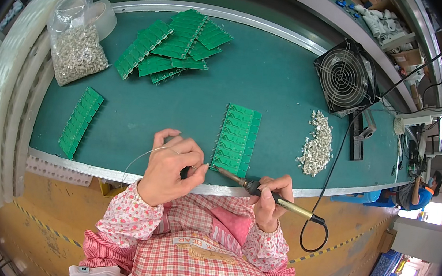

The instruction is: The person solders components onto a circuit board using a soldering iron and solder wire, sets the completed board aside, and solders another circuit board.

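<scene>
In front of me on the green mat lies a green circuit board panel (237, 139), marked off into several strips with a row of pins along its left edge. My right hand (272, 200) grips a soldering iron (294, 207), its tip resting at the panel's lower left corner. Close by that corner, my left hand (172, 168) pinches a thin solder wire (137, 160), which loops back over the hand. Another green panel (81, 122) lies apart to the left. A pile of small white connectors (317, 144) sits right of the worked panel.
Stacked green panels (174, 44) lie at the back. A clear bag of white connectors (79, 53) and a tape roll (102, 19) stand back left, beside white trays (18, 90). A black fan (343, 75) stands back right; the iron's cable (337, 155) runs past it.
</scene>
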`<state>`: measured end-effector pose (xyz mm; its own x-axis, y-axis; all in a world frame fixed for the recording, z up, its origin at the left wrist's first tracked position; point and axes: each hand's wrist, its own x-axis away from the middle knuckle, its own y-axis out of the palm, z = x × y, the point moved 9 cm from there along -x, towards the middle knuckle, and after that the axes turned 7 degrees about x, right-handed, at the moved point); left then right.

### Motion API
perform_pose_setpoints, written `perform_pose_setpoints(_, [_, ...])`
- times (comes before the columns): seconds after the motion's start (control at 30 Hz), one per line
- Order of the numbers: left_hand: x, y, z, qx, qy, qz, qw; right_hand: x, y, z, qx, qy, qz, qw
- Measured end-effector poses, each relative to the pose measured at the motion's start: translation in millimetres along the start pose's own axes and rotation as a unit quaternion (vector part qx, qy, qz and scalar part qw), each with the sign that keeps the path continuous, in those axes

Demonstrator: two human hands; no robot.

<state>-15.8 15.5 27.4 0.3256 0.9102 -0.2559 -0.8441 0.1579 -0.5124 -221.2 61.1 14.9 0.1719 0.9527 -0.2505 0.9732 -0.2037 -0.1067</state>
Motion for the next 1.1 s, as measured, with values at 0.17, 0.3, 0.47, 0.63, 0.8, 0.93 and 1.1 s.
perform_pose_setpoints(0.17, [0.5, 1.0, -0.2, -0.002, 0.005, -0.003, 1.0, -0.1, -0.5, 0.0, 0.008, -0.013, -0.006, 1.0])
perform_pose_setpoints(0.3, [0.2, 0.6, 0.6, 0.0, 0.004, -0.003, 1.0, -0.7, -0.1, -1.5, 0.004, -0.016, -0.005, 1.0])
perform_pose_setpoints(0.47, [1.1, 0.3, -1.0, 0.001, 0.002, 0.0, 1.0, -0.8, 0.4, -0.8, 0.007, -0.015, -0.002, 1.0])
perform_pose_setpoints(0.63, [0.7, 0.5, -0.8, 0.0, 0.006, 0.001, 1.0, -0.9, -0.4, -1.5, 0.008, -0.023, 0.003, 1.0])
perform_pose_setpoints(0.8, [1.2, 1.4, -0.7, -0.005, 0.01, -0.009, 1.0, 0.7, -0.6, 1.6, 0.003, -0.01, -0.005, 1.0])
perform_pose_setpoints(0.93, [1.6, 2.0, -0.3, -0.004, 0.013, -0.008, 1.0, 0.7, -1.1, 0.0, 0.001, -0.015, -0.008, 1.0])
perform_pose_setpoints(1.1, [1.1, 1.6, -2.3, -0.006, 0.001, -0.004, 1.0, 0.5, -1.1, 0.8, 0.007, -0.012, -0.01, 1.0])
